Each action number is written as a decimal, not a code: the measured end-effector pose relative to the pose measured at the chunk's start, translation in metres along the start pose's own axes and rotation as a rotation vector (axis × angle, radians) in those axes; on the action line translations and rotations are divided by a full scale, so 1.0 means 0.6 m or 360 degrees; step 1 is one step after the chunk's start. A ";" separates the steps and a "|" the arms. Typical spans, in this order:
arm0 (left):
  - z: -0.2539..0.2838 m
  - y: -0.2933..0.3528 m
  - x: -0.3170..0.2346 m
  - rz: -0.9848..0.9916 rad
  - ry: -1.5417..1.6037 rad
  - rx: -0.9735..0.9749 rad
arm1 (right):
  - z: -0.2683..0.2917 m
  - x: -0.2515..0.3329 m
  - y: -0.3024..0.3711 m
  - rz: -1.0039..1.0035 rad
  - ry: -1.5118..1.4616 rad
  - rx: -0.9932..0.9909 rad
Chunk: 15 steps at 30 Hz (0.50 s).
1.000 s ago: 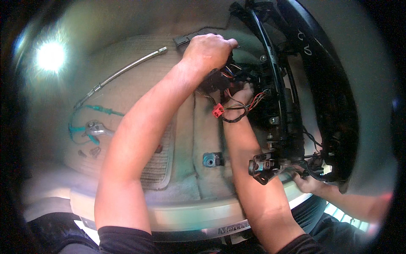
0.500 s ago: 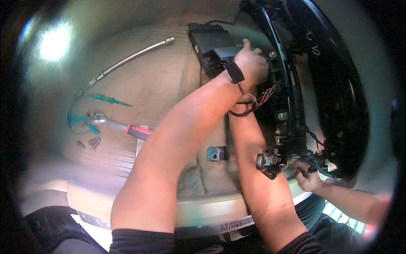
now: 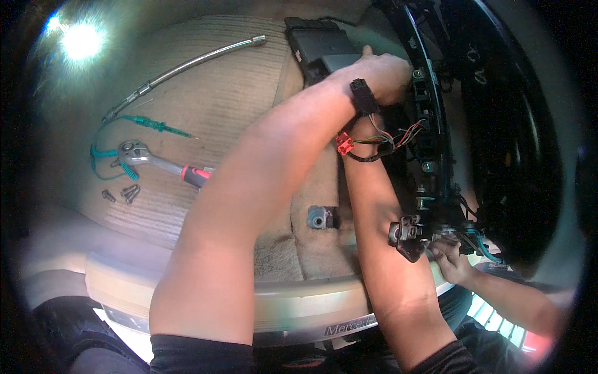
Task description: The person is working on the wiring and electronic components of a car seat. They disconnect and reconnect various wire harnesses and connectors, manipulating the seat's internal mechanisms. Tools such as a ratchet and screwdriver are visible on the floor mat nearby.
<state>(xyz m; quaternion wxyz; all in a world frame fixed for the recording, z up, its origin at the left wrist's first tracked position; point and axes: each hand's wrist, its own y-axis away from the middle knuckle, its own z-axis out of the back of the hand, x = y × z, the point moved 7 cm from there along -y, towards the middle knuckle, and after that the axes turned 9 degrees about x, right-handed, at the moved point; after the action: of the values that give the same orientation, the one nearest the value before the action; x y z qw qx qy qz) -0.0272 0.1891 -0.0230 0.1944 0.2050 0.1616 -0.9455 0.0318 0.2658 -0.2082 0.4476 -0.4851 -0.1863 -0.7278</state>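
My left hand (image 3: 381, 76) reaches in beside the black metal seat frame (image 3: 441, 118). Its thumb sticks up while the fingers curl downward; what they close on is hidden. A black connector (image 3: 363, 96) on thin wires rests against my left wrist. Below it a red connector (image 3: 344, 143) and a loop of coloured wires (image 3: 392, 140) lie over my right forearm (image 3: 383, 218). My right hand is hidden beneath the left wrist and wiring. Left of my left hand, a black box-shaped module (image 3: 321, 43) lies on the carpet.
On the beige carpet (image 3: 205, 100) lie a long metal bar (image 3: 187, 65), a green test probe (image 3: 159, 126), a ratchet (image 3: 159, 162) and several bolts (image 3: 129, 193). A metal floor bracket (image 3: 319, 217) sits between my forearms. Another person's hand (image 3: 451, 258) touches the frame's near end.
The whole view has shifted slightly. My left hand has turned, its fingers now curled lower beside the frame. The red connector has come into sight beside the wires.
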 end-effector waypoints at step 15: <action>0.126 0.129 -0.068 -0.0143 -0.0879 -0.0191 | 0.001 0.088 0.037 -0.0073 -0.0423 -0.0015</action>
<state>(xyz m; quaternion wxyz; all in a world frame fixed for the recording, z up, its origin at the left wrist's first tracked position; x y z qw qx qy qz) 0.0163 0.1048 0.0433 0.2007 -0.0795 0.1674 -0.9620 0.0435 0.2296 -0.1658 0.4000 -0.5749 -0.2517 -0.6679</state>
